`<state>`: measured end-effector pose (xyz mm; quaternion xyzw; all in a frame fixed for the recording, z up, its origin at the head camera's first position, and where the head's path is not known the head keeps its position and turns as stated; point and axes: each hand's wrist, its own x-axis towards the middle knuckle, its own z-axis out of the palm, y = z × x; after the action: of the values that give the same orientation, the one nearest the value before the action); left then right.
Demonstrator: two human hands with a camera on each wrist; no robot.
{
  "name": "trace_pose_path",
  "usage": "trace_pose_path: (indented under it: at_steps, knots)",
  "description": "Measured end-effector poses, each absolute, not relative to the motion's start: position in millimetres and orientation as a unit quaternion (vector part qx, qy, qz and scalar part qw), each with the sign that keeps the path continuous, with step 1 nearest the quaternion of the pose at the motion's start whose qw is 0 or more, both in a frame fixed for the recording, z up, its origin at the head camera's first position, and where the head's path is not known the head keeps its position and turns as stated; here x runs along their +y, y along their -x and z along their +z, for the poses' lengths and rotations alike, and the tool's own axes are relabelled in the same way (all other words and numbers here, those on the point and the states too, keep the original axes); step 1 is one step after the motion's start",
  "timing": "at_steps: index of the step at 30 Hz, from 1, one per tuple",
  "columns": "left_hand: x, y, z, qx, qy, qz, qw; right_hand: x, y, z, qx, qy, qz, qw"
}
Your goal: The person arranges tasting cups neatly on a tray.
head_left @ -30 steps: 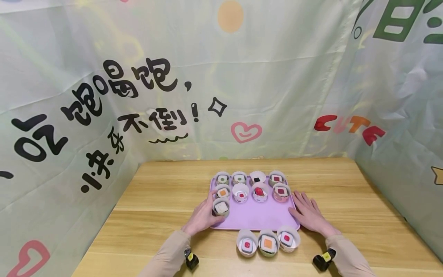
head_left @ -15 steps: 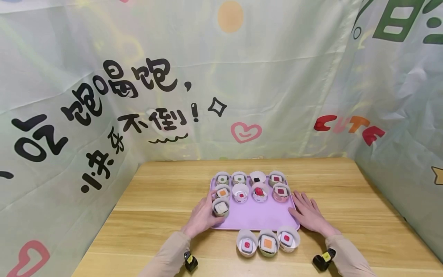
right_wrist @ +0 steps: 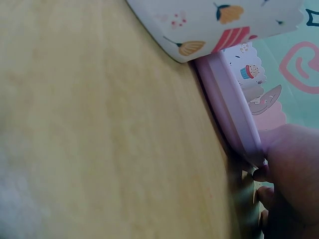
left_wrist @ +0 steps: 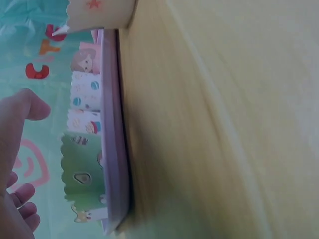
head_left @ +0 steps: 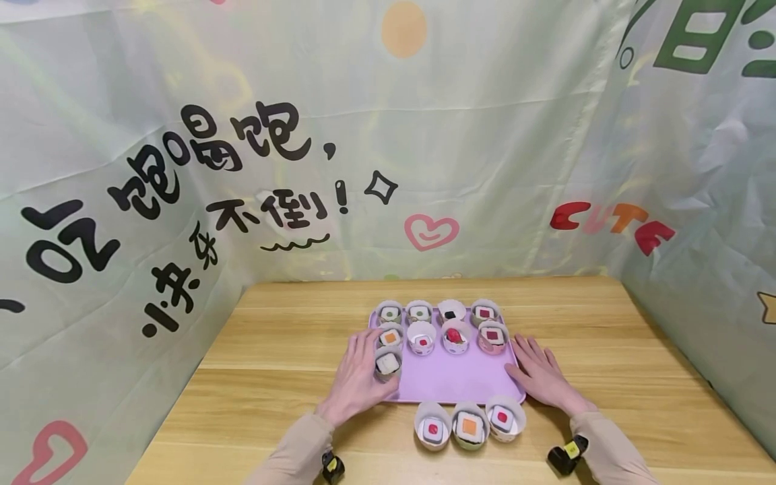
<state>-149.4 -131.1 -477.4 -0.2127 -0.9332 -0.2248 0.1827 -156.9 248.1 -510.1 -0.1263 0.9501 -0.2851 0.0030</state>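
Observation:
A lilac tray (head_left: 455, 378) holds several scalloped paper cups, each with a small piece inside, mostly white blocks with coloured centres. My left hand (head_left: 356, 378) is around the front left cup (head_left: 387, 364), which has a plain white piece. In the left wrist view the thumb (left_wrist: 32, 105) stands apart from the green avocado-print cup (left_wrist: 82, 172), and the other fingers are loosely bent. My right hand (head_left: 543, 378) rests at the tray's right edge with fingers extended. Its thumb lies at the tray rim (right_wrist: 239, 109) in the right wrist view.
Three more filled cups stand on the wooden table (head_left: 273, 377) before the tray: left cup (head_left: 433, 431), orange-topped cup (head_left: 469, 428) and right cup (head_left: 506, 421). A printed cloth (head_left: 473, 148) hangs behind the table and along its sides.
My left hand has risen slightly and shifted over the tray's left edge, its thumb now nearer the tray. The right hand, tray and cups look the same.

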Motion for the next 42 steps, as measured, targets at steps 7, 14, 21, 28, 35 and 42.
trace_pose_path:
  at_steps: [7, 14, 21, 28, 35, 42]
  knots:
    - [-125.1, 140.9, -470.5, -0.927, 0.242, -0.225, 0.175, 248.1, 157.4, -510.3, 0.951, 0.124, -0.283, 0.004]
    - [-119.8, 135.5, -466.5, -0.916, 0.284, -0.237, 0.157, 248.1, 157.3, -509.8, 0.951, 0.124, -0.282, 0.003]
    - [-115.3, 127.7, -463.4, -0.913, 0.320, -0.218, 0.131, 247.7, 157.5, -510.0, 0.952, 0.123, -0.282, 0.003]
    - [-111.8, 122.1, -462.2, -0.914, 0.347, -0.193, 0.079, 247.4, 157.6, -510.2, 0.952, 0.120, -0.282, 0.006]
    - [-111.1, 118.6, -463.5, -0.912, 0.365, -0.186, 0.017, 247.8, 157.2, -510.0, 0.951, 0.122, -0.283, 0.005]
    - [-109.6, 117.7, -465.7, -0.906, 0.378, -0.191, -0.006, 247.8, 157.2, -509.8, 0.951, 0.124, -0.283, 0.003]
